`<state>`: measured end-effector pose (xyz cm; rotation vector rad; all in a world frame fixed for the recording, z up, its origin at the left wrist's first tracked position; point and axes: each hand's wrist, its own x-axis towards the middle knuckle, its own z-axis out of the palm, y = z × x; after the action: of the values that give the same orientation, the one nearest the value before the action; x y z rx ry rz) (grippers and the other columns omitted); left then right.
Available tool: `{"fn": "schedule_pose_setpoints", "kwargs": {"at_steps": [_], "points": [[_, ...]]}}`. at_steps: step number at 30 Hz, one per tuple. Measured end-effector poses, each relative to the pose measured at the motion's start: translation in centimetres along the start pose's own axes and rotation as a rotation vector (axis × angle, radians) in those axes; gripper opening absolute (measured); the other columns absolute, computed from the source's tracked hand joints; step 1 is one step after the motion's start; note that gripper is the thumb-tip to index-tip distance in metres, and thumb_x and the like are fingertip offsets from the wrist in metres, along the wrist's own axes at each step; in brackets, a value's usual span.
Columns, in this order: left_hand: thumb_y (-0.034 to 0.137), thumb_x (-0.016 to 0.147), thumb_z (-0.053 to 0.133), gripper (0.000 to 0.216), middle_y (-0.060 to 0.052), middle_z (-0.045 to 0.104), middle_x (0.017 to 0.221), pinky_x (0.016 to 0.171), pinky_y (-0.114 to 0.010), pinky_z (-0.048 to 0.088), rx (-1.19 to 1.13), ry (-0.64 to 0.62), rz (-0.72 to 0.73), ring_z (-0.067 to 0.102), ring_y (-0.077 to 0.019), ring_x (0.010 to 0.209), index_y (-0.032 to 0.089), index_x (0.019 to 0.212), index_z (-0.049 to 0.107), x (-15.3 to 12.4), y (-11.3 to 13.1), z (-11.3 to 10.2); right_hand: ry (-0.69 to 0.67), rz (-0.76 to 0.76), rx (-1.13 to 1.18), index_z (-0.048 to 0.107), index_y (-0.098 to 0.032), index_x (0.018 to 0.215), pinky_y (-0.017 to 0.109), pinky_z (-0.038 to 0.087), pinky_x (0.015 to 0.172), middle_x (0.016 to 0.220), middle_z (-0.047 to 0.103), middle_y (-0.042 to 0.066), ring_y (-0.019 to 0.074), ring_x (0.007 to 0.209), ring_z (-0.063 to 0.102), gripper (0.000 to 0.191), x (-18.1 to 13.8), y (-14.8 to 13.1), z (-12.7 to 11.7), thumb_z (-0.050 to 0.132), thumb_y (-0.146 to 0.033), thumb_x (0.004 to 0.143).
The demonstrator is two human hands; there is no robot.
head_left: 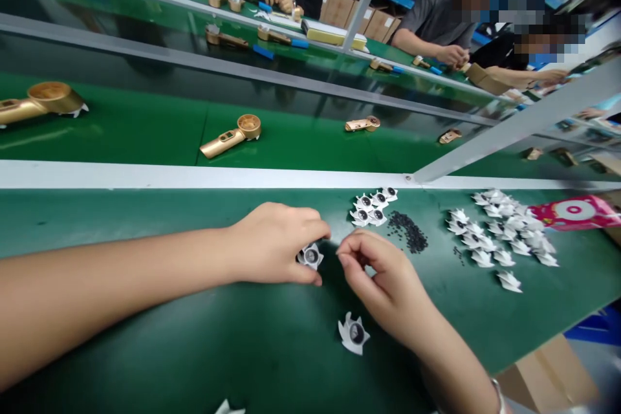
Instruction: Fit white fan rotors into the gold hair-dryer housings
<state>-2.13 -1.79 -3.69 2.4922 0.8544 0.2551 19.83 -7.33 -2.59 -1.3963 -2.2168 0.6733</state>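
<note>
Left forearm (121, 297) reaches low across the table (194, 349), and its left hand (276, 242) curls around a rotor (310, 257), dark hub facing up, fingers on the far side and thumb on the near. Just beside it, the right hand (392, 278) is drawn into a pinch, index finger and thumb together; I cannot tell whether it holds anything. Done well, this would call for a light grip that does not bend the thin blades, the hub kept level and uncovered, and the pinch brought over the hub's centre. The black bits (408, 231) look easy to scatter, so sleeves and wrists should pass clear of their pile beyond the right hand. One loose rotor (356, 334) lies nearer the camera; a small group (365, 201) sits beside the pile, and a larger cluster (504, 223) spreads farther right. Past the white rail (194, 174), golden bodies (248, 126) lie on green.
</note>
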Motion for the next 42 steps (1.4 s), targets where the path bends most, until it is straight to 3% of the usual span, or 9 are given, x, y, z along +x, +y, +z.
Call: {"fn": "schedule_pose_setpoints", "kwargs": {"at_steps": [2,4,12,15,28,35,39,42], "points": [[0.039,0.077,0.07,0.04,0.003,0.071,0.106,0.065,-0.03,0.043,-0.064,0.016,-0.033,0.069,-0.0205,0.089,0.026,0.114,0.062,0.1,-0.1,0.1,-0.002,-0.03,0.084,0.057,-0.02,0.086,0.022,0.043,0.063,0.078,0.056,0.0,0.012,0.069,0.053,0.012,0.5,-0.8,1.1,0.05,-0.011,0.092],[0.031,0.074,0.068,0.044,0.006,0.073,0.104,0.066,-0.029,0.043,-0.146,0.029,-0.073,0.068,-0.0192,0.088,0.027,0.117,0.059,0.2,-0.2,0.0,0.008,-0.06,0.066,0.058,-0.019,0.087,0.023,0.043,0.064,0.08,0.057,0.002,0.013,0.072,0.054,0.012,0.9,-0.9,2.1,0.051,-0.01,0.091],[0.029,0.071,0.067,0.052,0.007,0.076,0.099,0.063,-0.03,0.04,-0.271,0.034,-0.112,0.067,-0.0189,0.081,0.025,0.121,0.054,0.8,-0.7,0.0,0.085,-0.166,-0.129,0.055,-0.018,0.087,0.024,0.043,0.06,0.08,0.06,0.003,0.0138,0.07,0.055,0.011,1.3,-0.4,3.5,0.053,-0.008,0.09],[0.03,0.07,0.068,0.05,0.005,0.076,0.1,0.062,-0.03,0.04,-0.246,0.035,-0.114,0.067,-0.0198,0.08,0.024,0.119,0.055,0.8,-0.7,0.0,0.115,-0.181,-0.179,0.053,-0.018,0.085,0.024,0.044,0.059,0.079,0.06,0.004,0.0138,0.068,0.056,0.012,1.3,-0.5,3.4,0.053,-0.008,0.09],[0.028,0.069,0.072,0.042,0.006,0.077,0.098,0.057,-0.03,0.037,-0.238,0.017,-0.125,0.068,-0.0222,0.082,0.024,0.108,0.056,0.9,-0.7,-0.2,0.025,-0.252,-0.234,0.06,-0.015,0.087,0.029,0.052,0.058,0.084,0.065,0.008,0.0179,0.071,0.066,0.011,1.5,-0.6,2.8,0.053,-0.01,0.093],[0.031,0.065,0.084,0.049,0.005,0.077,0.099,0.059,-0.029,0.038,-0.285,0.001,-0.167,0.069,-0.0216,0.084,0.024,0.104,0.054,1.0,-0.6,-0.1,-0.086,-0.476,-0.45,0.064,-0.014,0.117,0.036,0.056,0.062,0.094,0.073,0.012,0.0233,0.077,0.069,0.028,0.0,-0.6,0.9,0.053,-0.008,0.092],[0.035,0.062,0.088,0.064,0.003,0.072,0.111,0.063,-0.028,0.04,-0.321,-0.013,-0.179,0.066,-0.0186,0.082,0.024,0.113,0.053,0.8,-0.7,-0.7,0.049,-0.243,-0.216,0.06,-0.015,0.124,0.033,0.058,0.069,0.103,0.069,0.011,0.0193,0.08,0.067,0.036,-0.4,-0.1,0.8,0.06,-0.011,0.088],[0.046,0.051,0.091,0.094,-0.005,0.058,0.129,0.068,-0.028,0.045,-0.335,-0.055,-0.185,0.063,-0.0187,0.086,0.024,0.131,0.048,0.8,-1.8,-2.2,-0.001,-0.067,-0.115,0.061,-0.013,0.125,0.036,0.059,0.07,0.112,0.064,0.014,0.0203,0.08,0.066,0.044,0.4,-0.1,1.5,0.07,-0.024,0.084]]}}
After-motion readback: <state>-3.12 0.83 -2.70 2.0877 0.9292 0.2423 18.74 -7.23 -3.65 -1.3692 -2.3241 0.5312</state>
